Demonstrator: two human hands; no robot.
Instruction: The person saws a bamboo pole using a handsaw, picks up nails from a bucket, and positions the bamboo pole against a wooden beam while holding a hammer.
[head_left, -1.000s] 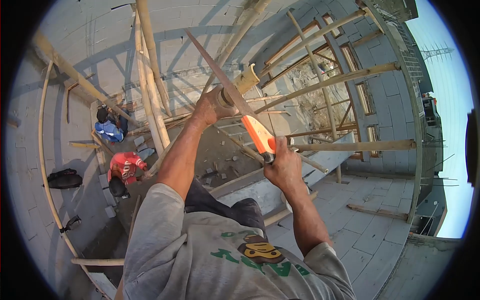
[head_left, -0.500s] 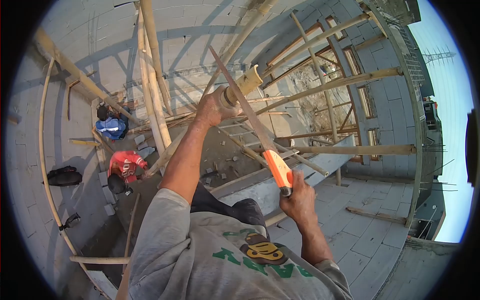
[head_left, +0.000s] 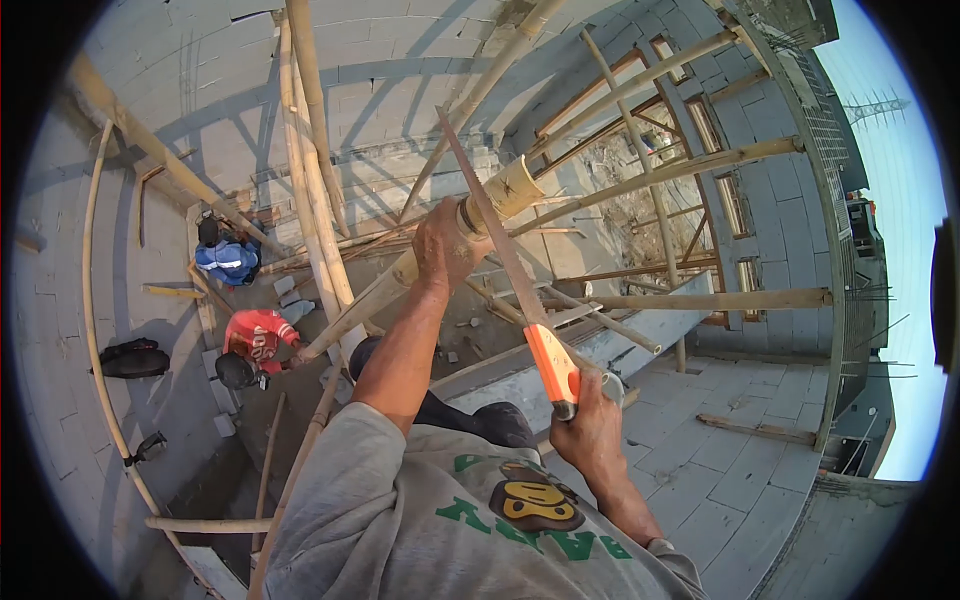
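My left hand (head_left: 448, 243) is wrapped round a thick bamboo pole (head_left: 515, 188) near its cut, hollow end. My right hand (head_left: 590, 420) grips the orange handle of a hand saw (head_left: 552, 362). The saw's long blade slants up and to the left, crossing the bamboo just beyond my left fingers, with its tip above the pole. Whether the teeth have cut into the bamboo cannot be made out. Behind my left hand the pole runs down to the left, toward a person in red.
Two people, one in a red shirt (head_left: 258, 335) and one in a blue jacket (head_left: 228, 262), are low at the left. Bamboo scaffold poles (head_left: 720, 300) cross the space around me. A black bag (head_left: 132, 360) lies at far left; a block wall (head_left: 745, 425) stands at right.
My left hand and the bamboo end have shifted slightly right in view. The saw, still in my right hand, sits a little lower at the handle. The view has shifted slightly.
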